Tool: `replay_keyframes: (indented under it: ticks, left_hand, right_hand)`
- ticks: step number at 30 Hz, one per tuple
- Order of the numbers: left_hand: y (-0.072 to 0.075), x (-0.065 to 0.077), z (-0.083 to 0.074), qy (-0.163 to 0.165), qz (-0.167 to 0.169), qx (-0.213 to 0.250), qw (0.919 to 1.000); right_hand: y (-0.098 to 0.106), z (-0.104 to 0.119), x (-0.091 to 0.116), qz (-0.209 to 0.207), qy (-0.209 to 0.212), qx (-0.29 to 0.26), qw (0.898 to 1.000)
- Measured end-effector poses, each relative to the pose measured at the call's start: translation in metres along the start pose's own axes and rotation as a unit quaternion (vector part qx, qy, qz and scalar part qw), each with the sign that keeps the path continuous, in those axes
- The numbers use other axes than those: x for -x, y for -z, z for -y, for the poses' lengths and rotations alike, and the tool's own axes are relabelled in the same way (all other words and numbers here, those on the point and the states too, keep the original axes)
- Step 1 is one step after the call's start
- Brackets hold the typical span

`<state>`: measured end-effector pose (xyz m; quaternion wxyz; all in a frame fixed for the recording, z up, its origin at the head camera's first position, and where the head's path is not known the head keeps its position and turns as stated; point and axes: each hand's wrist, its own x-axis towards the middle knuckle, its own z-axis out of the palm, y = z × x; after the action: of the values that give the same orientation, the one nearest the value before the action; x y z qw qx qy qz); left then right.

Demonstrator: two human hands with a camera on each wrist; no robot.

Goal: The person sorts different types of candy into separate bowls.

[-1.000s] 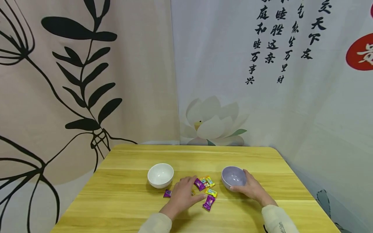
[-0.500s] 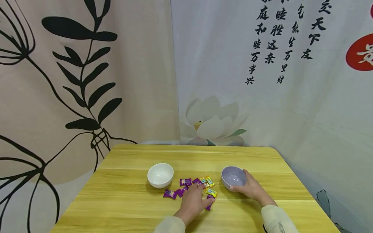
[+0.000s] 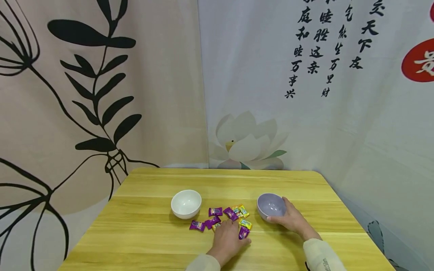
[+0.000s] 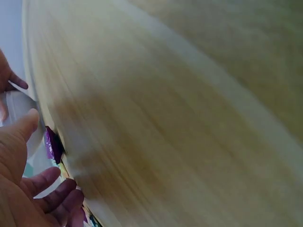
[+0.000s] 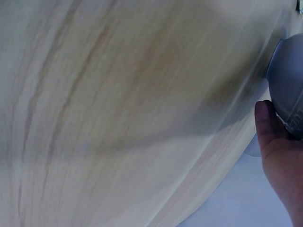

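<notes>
In the head view, the left hand (image 3: 228,239) has drawn slightly nearer the person than half a second ago, baring more of the purple sweets (image 3: 215,211) and a yellow sweet beside its fingers; the work seems to be at the reaching stage, with the yellow sweets (image 3: 245,224) and purple ones mixed on the tabletop (image 3: 142,241). The right hand (image 3: 294,218) holds the mauve bowl (image 3: 271,204) as before. No sweets show inside it or the white bowl (image 3: 186,203).

In the left wrist view, the left hand is loosely spread, thumb apart, nothing visibly gripped; whether its fingertips touch a sweet cannot be told.

In the right wrist view, the right hand's fingers lie against the mauve bowl's outer wall.
</notes>
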<state>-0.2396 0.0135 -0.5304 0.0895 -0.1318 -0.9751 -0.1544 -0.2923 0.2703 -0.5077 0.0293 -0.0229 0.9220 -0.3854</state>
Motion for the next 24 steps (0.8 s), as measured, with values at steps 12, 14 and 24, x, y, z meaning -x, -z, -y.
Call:
replay_keyframes:
  ticks: [12,14,24]
  left_hand:
    - [0.0007,-0.0018,-0.0017,-0.008,0.029,-0.045,0.9985]
    - [0.0008,-0.0016,-0.0006,-0.014,0.022,-0.043,0.9987]
    - [0.008,-0.0056,0.0056,-0.019,0.031,-0.017,0.9992]
  right_hand:
    - [0.0003,0.0019,0.002,-0.005,0.007,0.005,1.0]
    - [0.0002,0.0011,0.0021,-0.008,0.011,0.004,1.0]
    - [0.0001,0.0006,0.0029,-0.01,0.012,0.0,1.0]
